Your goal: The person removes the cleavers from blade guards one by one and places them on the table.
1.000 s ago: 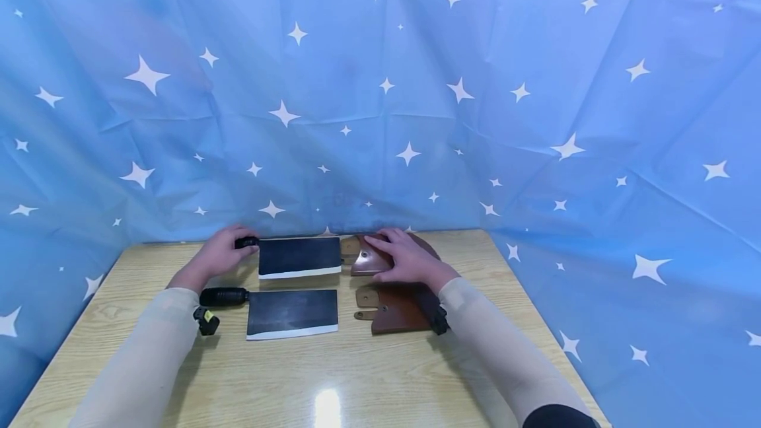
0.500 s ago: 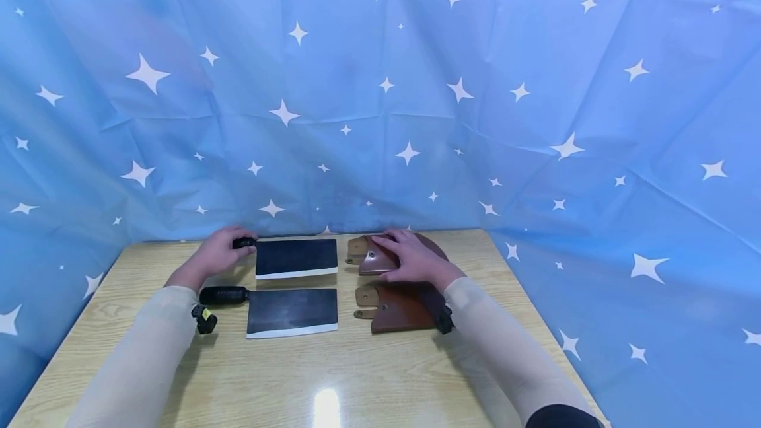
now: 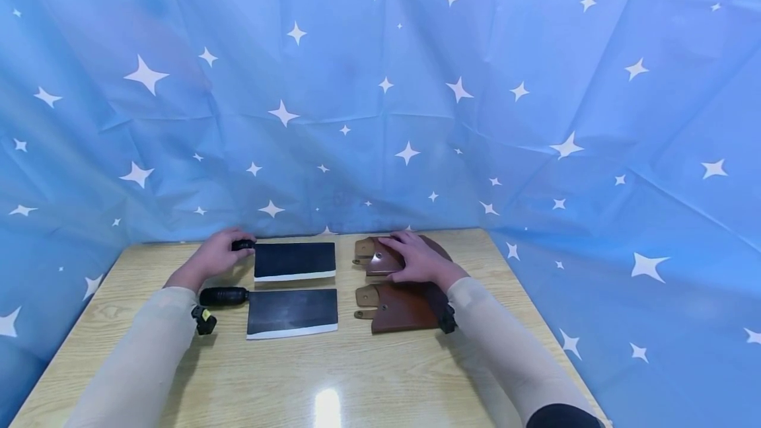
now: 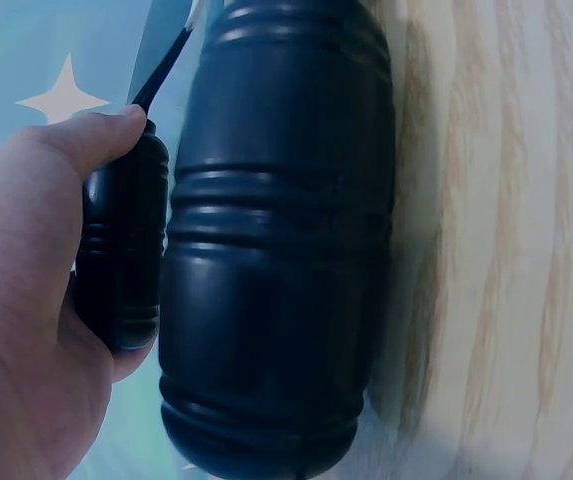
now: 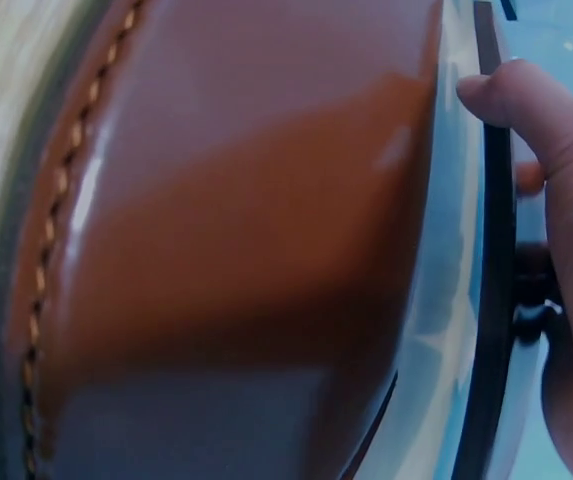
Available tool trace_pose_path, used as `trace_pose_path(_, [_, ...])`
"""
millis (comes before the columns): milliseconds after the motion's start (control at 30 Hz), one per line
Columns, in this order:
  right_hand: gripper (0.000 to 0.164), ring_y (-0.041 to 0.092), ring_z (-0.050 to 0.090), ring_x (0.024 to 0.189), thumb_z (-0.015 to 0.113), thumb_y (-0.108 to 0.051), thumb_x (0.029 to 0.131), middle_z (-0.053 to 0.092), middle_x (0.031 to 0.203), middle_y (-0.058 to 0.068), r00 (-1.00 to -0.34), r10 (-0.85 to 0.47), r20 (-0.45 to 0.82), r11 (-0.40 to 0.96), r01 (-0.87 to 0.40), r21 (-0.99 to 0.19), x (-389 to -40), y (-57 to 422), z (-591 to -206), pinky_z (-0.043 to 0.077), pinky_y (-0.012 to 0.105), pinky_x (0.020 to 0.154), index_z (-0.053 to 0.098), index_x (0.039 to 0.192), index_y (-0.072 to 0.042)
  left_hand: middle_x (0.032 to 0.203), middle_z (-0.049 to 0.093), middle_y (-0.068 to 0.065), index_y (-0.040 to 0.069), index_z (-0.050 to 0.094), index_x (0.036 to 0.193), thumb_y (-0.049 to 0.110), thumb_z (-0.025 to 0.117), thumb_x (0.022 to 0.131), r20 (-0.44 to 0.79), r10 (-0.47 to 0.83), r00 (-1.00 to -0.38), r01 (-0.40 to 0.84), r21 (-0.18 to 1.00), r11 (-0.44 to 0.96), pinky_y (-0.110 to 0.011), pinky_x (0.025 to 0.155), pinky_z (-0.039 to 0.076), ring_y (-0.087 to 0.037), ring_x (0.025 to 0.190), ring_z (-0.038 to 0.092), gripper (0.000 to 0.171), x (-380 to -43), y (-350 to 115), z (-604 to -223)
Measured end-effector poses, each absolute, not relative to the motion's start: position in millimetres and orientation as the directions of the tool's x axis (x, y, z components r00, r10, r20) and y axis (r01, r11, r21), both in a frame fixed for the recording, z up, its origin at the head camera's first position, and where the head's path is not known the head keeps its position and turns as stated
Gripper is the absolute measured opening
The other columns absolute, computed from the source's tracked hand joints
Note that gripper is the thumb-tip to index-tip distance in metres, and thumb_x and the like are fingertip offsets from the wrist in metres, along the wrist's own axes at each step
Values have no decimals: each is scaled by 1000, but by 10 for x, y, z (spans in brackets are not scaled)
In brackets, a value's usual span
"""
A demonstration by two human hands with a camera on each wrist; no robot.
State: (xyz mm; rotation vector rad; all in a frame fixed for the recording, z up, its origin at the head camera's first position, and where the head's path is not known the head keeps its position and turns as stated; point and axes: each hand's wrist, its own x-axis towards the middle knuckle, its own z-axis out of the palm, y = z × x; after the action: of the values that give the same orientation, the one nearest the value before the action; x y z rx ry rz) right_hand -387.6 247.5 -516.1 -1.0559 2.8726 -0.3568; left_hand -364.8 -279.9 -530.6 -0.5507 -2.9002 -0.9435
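Note:
My left hand (image 3: 217,255) grips the black handle of the far cleaver (image 3: 294,261), whose dark blade with a pale edge points right. In the left wrist view the thumb lies along that handle (image 4: 121,260). Over the far brown leather knife sheath (image 3: 380,263) is my right hand (image 3: 417,259), holding it with thumb at the near edge and fingers across the top. The sheath's tan snap straps face the blade, a short gap apart. A second cleaver (image 3: 292,312) lies nearer on the table, and a second sheath (image 3: 404,309) lies to its right, partly under my right wrist.
The wooden table (image 3: 380,375) ends at a blue star-patterned curtain (image 3: 339,170) just behind the far cleaver and sheath. In the left wrist view, the near cleaver's handle (image 4: 276,240) stands large beside my left hand.
The far sheath has slid right with my right hand, so a gap has opened between its straps and the blade. The far cleaver has shifted slightly left and nearer. The near pair stays put.

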Motion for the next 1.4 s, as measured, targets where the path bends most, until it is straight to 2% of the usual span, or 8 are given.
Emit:
trace_pose_path(300, [97,54,24,162,86,-45,92,32,175,26,-766,-642,-12,745,-621,-243,-3920,2500,-5216,31,69,126,40,174,-21,139,65,-27,-2,73,138,16,73,108,146,320,-936,345,558,755,-68,101,53,-50,123,63,34,-3709,-2814,-5409])
trace_pose_path(533, [97,52,23,163,88,-43,92,32,175,26,-762,-647,-35,743,-619,-255,-3929,2469,-5231,32,69,125,41,173,-20,145,62,-29,-1,72,140,18,71,109,105,308,-945,312,561,767,-69,104,52,-53,129,61,36,-3772,-2850,-5486])
trace_pose_path(900, [97,47,24,164,86,-48,94,26,179,21,-782,-613,-111,772,-565,-291,-4026,2471,-5294,31,65,127,37,175,-28,138,65,-29,-2,73,137,17,71,109,118,315,-942,329,529,783,-69,101,53,-51,123,64,34,-3767,-2806,-5456])
trace_pose_path(1200, [95,47,28,162,86,-50,96,28,178,21,-761,-619,-196,773,-545,-323,-4053,2440,-5196,33,63,127,38,174,-25,141,64,-32,-1,75,136,15,74,107,115,319,-941,332,506,796,-73,107,48,-57,130,59,34,-3817,-2825,-5507])
trace_pose_path(1400, [97,48,24,164,88,-46,96,25,180,22,-754,-615,-232,774,-522,-358,-4061,2412,-5164,30,65,127,37,175,-22,143,63,-31,2,75,138,18,73,107,103,306,-946,315,502,806,-72,107,48,-56,131,59,35,-3818,-2835,-5534])
